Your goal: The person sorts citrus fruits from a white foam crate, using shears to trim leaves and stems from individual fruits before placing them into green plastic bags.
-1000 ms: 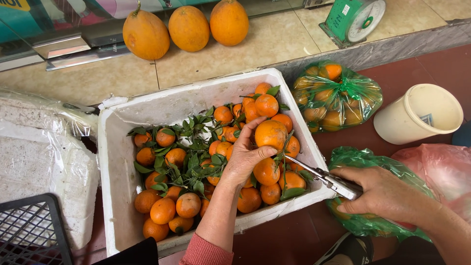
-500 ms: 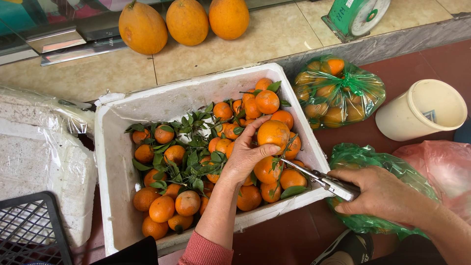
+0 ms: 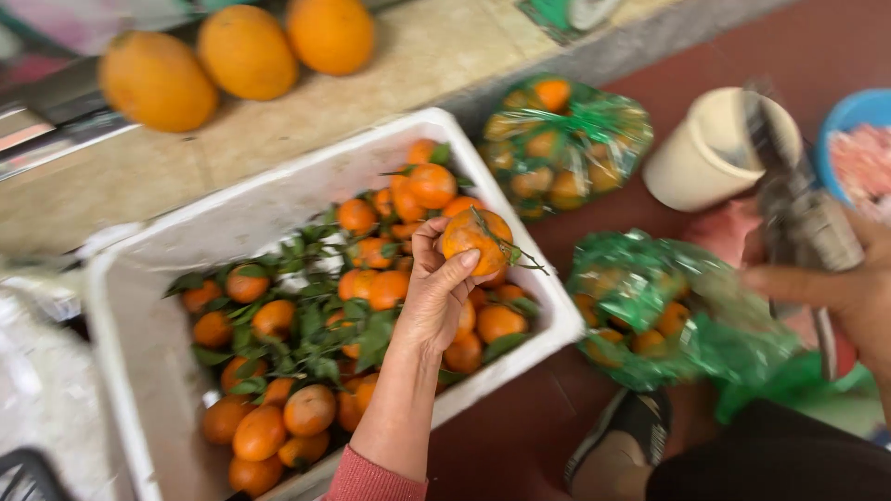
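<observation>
The left hand (image 3: 436, 297) has come up out of the fruit. A moment ago it lay flat on the pile, pressing one orange fruit down. Now its fingers are curled tight around that tangerine (image 3: 476, 243) and lift it above the others, at about one o'clock from the hand. A thin green stalk sticks out of the fruit toward three o'clock. No leaves hang on it.

The right hand (image 3: 849, 292) has moved too. Before, it held the clippers (image 3: 798, 218) low, with the tips poking in at the fruit. Now it has pulled away to three o'clock, well apart from the tangerine. It is closed around the handles and the tool points up toward twelve o'clock. The tool is blurry, so I cannot tell if its blades are open or shut.

So I think the fruit has been snipped free of its leafy twig and is ready to go somewhere else.

Under the left hand is the white box (image 3: 139, 325), full of more orange fruit and dark green leaves. At three o'clock from it, on the red floor, lies a green bag (image 3: 650, 306) with some fruit in it, and it looks open. Another green bag (image 3: 566, 144), full, sits at one o'clock. A cream bucket (image 3: 710, 153) stands near it. Three big orange fruits (image 3: 246, 51) rest on the ledge at eleven o'clock.
</observation>
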